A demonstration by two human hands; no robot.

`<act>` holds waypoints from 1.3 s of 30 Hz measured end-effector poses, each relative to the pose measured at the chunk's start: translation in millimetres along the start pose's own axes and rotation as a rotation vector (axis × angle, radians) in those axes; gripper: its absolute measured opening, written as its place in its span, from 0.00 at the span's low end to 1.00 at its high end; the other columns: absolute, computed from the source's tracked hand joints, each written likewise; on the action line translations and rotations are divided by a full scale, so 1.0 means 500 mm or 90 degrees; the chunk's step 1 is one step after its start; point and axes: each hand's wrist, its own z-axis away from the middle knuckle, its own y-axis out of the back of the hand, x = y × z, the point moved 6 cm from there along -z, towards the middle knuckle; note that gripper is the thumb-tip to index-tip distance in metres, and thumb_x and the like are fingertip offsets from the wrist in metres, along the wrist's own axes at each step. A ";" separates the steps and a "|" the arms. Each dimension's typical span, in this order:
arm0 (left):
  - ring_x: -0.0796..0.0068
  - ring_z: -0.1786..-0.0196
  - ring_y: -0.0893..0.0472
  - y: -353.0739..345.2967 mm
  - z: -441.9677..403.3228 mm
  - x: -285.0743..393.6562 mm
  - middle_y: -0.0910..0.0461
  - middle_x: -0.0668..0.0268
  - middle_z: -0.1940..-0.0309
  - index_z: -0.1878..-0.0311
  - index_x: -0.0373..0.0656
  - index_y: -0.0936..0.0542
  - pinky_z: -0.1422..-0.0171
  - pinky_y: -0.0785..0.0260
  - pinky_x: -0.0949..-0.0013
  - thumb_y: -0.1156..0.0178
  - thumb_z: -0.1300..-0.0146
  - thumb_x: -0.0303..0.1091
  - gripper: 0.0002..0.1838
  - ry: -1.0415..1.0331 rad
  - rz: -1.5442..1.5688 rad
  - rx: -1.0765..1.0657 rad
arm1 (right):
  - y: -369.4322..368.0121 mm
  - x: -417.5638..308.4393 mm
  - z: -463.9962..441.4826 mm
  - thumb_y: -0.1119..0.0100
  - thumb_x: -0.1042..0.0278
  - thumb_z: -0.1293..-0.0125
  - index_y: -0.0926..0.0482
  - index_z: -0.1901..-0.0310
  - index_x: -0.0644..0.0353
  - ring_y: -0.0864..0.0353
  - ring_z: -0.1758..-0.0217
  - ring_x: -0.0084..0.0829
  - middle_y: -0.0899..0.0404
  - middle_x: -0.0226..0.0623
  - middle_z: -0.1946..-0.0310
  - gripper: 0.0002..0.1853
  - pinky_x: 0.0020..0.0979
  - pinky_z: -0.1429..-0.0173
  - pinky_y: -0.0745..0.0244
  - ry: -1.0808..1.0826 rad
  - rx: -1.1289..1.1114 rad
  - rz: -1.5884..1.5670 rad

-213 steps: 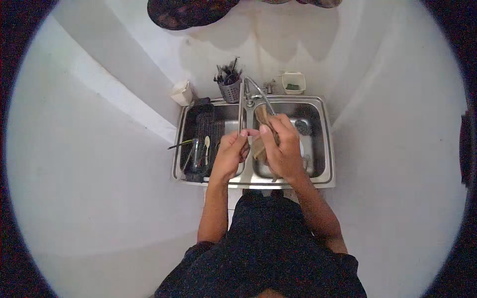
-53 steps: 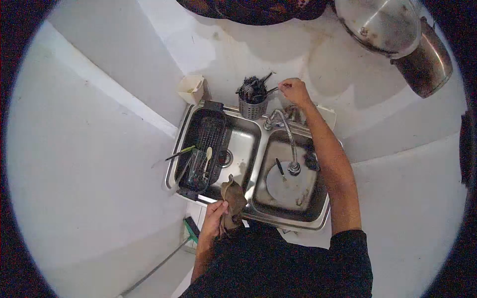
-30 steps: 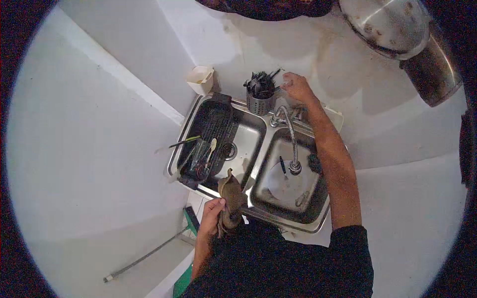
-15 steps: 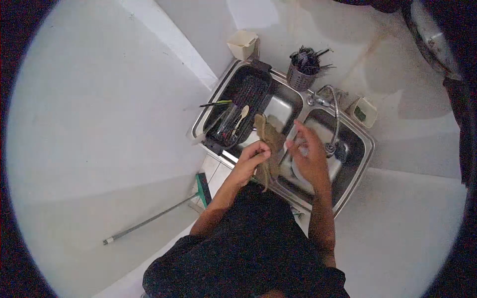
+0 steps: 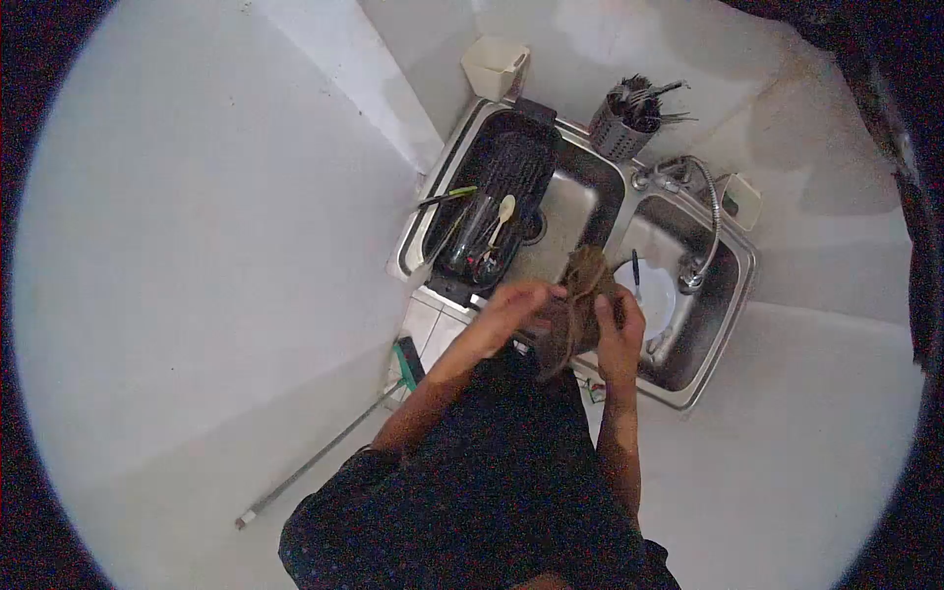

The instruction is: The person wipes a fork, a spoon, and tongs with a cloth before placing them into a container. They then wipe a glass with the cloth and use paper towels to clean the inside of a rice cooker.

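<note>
A brown cloth (image 5: pixel 587 280) hangs bunched between my two hands, above the front edge of the double sink. My left hand (image 5: pixel 506 320) pinches it from the left side, though blur softens those fingertips. On the right, my right hand (image 5: pixel 619 329) is closed on the cloth's other edge, thumb toward me. Just beyond my right hand, a white plate (image 5: pixel 661 300) lies in the right basin with a dark-handled utensil (image 5: pixel 636 267) on it. A loose strip of the cloth dangles toward my dark shirt.
A black dish rack (image 5: pixel 511 162) with a pale spoon (image 5: pixel 505 209) sits over the left basin. Behind stand a metal cutlery holder (image 5: pixel 619 136), a faucet (image 5: pixel 703 187) and a cream container (image 5: pixel 495 69). A green-headed broom (image 5: pixel 408 364) leans at lower left.
My right hand, apart from the cloth before, now grips it. The cloth has moved right and is bunched between both hands. The view has shifted, uncovering the plate and dark-handled utensil.
</note>
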 end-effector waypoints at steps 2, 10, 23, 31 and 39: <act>0.74 0.60 0.20 0.089 -0.006 0.002 0.17 0.63 0.61 0.51 0.38 0.19 0.53 0.28 0.69 0.49 0.25 0.47 0.21 -0.064 -0.054 0.124 | -0.003 0.033 0.004 0.40 0.63 0.30 0.22 0.47 0.65 0.22 0.53 0.27 0.18 0.37 0.55 0.16 0.30 0.46 0.27 -0.053 0.034 -0.072; 0.70 0.72 0.23 0.269 -0.114 0.082 0.21 0.61 0.78 0.73 0.37 0.21 0.63 0.32 0.65 0.47 0.27 0.43 0.21 -0.239 -0.381 0.311 | 0.024 0.068 0.063 0.41 0.62 0.29 0.22 0.48 0.62 0.24 0.57 0.23 0.20 0.31 0.57 0.15 0.26 0.50 0.29 -0.084 0.156 -0.317; 0.56 0.64 0.15 0.197 -0.187 0.154 0.16 0.53 0.66 0.60 0.37 0.19 0.57 0.25 0.59 0.40 0.35 0.34 0.09 -0.285 -0.559 0.207 | 0.096 0.006 0.220 0.45 0.66 0.27 0.27 0.44 0.64 0.19 0.55 0.27 0.19 0.35 0.53 0.15 0.30 0.50 0.21 -0.124 0.359 -0.504; 0.50 0.58 0.20 0.214 -0.127 0.125 0.19 0.56 0.64 0.60 0.43 0.19 0.51 0.27 0.56 0.34 0.44 0.36 0.11 -0.391 -1.031 0.217 | 0.103 0.010 0.199 0.43 0.64 0.28 0.28 0.43 0.66 0.18 0.60 0.27 0.19 0.37 0.55 0.18 0.30 0.56 0.19 -0.123 0.331 -0.510; 0.51 0.55 0.16 0.363 -0.244 0.143 0.17 0.58 0.61 0.57 0.46 0.16 0.51 0.25 0.50 0.38 0.39 0.36 0.10 0.000 -1.278 0.354 | 0.096 -0.006 0.178 0.45 0.67 0.27 0.27 0.43 0.67 0.17 0.57 0.28 0.19 0.38 0.53 0.16 0.30 0.57 0.18 -0.071 0.253 -0.528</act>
